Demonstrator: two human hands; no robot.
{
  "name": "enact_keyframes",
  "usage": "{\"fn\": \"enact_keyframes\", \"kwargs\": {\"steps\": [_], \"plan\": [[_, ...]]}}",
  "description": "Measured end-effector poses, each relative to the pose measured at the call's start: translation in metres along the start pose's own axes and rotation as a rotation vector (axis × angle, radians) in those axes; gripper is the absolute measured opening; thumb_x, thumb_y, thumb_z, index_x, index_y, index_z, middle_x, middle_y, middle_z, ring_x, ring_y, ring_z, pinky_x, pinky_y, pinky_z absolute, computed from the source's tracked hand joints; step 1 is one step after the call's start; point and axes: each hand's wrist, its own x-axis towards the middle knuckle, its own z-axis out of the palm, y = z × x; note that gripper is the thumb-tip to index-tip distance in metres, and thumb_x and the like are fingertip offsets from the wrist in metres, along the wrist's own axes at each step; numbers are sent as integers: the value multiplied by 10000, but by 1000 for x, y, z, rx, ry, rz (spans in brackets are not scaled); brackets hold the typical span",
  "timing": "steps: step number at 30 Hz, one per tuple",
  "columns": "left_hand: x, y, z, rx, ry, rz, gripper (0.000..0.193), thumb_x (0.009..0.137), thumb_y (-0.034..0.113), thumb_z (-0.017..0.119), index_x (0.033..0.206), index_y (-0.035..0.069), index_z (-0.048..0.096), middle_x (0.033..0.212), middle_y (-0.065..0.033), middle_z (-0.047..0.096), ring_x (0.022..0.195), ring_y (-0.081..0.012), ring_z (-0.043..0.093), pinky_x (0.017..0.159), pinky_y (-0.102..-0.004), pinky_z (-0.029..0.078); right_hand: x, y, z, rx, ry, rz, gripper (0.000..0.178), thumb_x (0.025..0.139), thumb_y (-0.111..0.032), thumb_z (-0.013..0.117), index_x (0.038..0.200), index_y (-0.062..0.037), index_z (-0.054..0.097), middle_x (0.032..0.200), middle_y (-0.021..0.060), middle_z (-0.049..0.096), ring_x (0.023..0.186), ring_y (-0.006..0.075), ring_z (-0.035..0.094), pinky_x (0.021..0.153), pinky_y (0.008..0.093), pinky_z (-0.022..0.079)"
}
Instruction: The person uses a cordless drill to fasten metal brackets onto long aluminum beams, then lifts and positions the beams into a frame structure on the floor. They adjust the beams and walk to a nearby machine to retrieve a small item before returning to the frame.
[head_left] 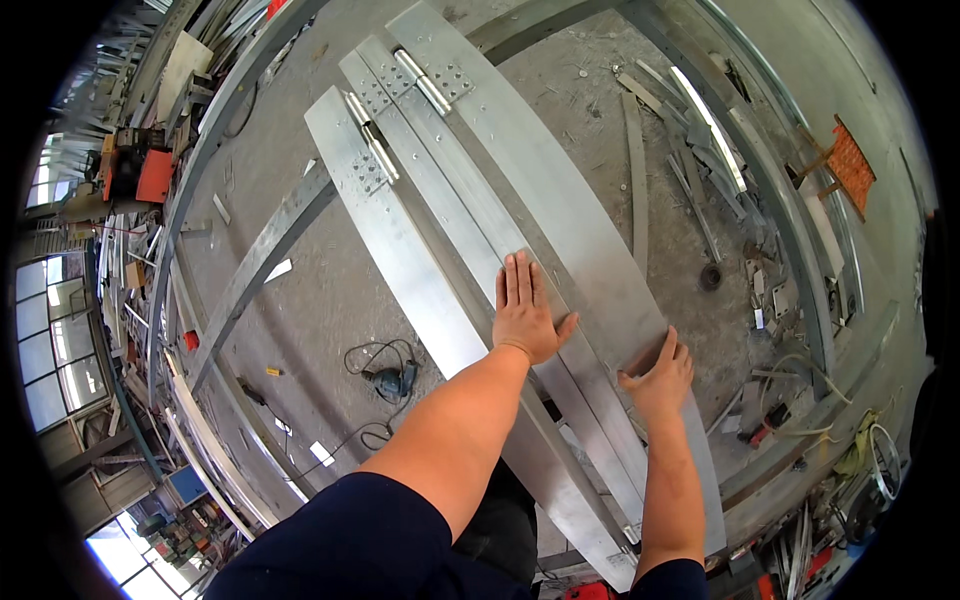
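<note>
Long silvery metal panels lie side by side in front of me, running from far left to near right. My left hand point(528, 320) is flat on the narrow middle panel point(462, 190), fingers stretched forward and thumb out to the side. On the wide right panel point(530, 140), close to its outer edge, rests my right hand point(662, 378), thumb spread from the fingers. Neither hand is closed around anything. A left panel point(385, 230) lies apart from the middle one. Barrel hinges point(424, 84) are fixed near the far ends, with rows of fasteners around them.
Heavy curved metal beams point(262, 240) frame the work area. A corded power tool point(392, 380) lies on the concrete floor to the left. Metal offcuts point(690, 170) are scattered at right, near an orange stool point(850, 165). Stacked metal lengths line the far left.
</note>
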Motion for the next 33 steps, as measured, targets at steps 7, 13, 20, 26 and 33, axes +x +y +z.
{"fn": "enact_keyframes", "kwargs": {"steps": [7, 13, 20, 26, 33], "plan": [[2, -3, 8, -6, 35, 23, 1000, 921, 609, 403, 1485, -135, 42, 1580, -292, -53, 1474, -405, -122, 1197, -489, -42, -13, 22, 4, -8, -1, 12, 1068, 526, -254, 868, 1422, -50, 324, 1253, 219, 473, 1175, 400, 476, 988, 490, 410], [1, -2, 4, -5, -21, 13, 1000, 923, 609, 402, 1485, -134, 41, 1581, -288, -60, 1476, -399, -122, 1198, -484, -44, -29, 50, 4, -21, 38, 15, 1049, 526, -235, 847, 1419, -42, 329, 1237, 219, 483, 1128, 410, 495, 969, 493, 421], [2, -1, 0, 16, -58, -14, 1008, 921, 623, 391, 1488, -131, 33, 1583, -284, -64, 1475, -397, -127, 1196, -481, -54, -16, 58, -23, -35, 90, -2, 1022, 528, -231, 839, 1407, -19, 363, 1201, 224, 509, 1103, 410, 514, 950, 475, 431], [2, 0, 3, 29, -27, -20, 1013, 917, 624, 394, 1487, -134, 36, 1581, -290, -60, 1474, -403, -127, 1193, -491, -54, 44, 72, -40, 2, 72, -11, 1037, 532, -214, 855, 1423, -33, 357, 1185, 237, 524, 1078, 423, 539, 921, 469, 458], [3, -1, 8, 4, 9, 1, 1022, 909, 617, 416, 1485, -139, 38, 1579, -296, -58, 1474, -409, -125, 1190, -494, -58, 91, 92, -55, 24, 160, -17, 1044, 546, -197, 857, 1442, -49, 342, 1208, 222, 518, 1084, 418, 539, 919, 466, 467]]}}
